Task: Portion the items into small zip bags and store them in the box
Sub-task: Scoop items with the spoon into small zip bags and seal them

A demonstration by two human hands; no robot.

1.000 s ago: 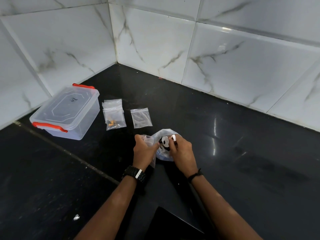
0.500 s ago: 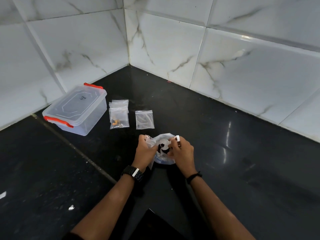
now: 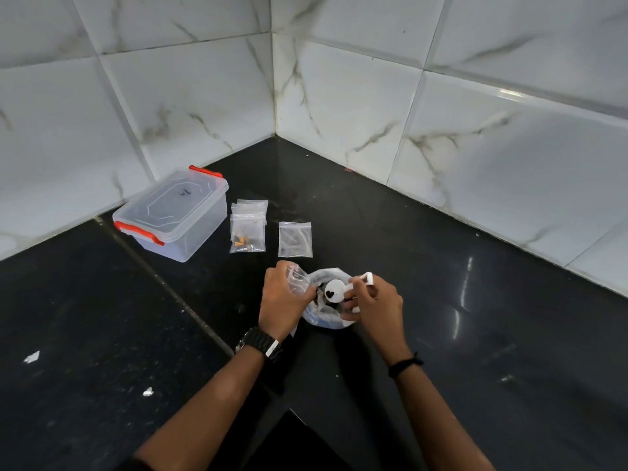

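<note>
My left hand (image 3: 282, 300) grips a small clear zip bag (image 3: 298, 278) just left of a larger plastic bag (image 3: 323, 316) of dark items on the black counter. My right hand (image 3: 375, 302) pinches a white scoop (image 3: 339, 289) whose round bowl, holding a dark piece, hovers over the larger bag. A filled zip bag with orange and dark bits (image 3: 247, 232) lies atop a stack of zip bags, and another zip bag (image 3: 295, 239) lies to its right. The clear lidded box with red latches (image 3: 173, 215) sits at the left by the wall.
White marble-look tiled walls (image 3: 339, 107) meet in a corner behind the black counter (image 3: 475, 300). Small white scraps (image 3: 32, 356) lie on the counter at the near left. A counter seam runs diagonally past the box.
The camera has shifted, so everything sits further right in view. The scoop has lifted slightly out of the larger bag, its bowl facing up beside the small zip bag.
</note>
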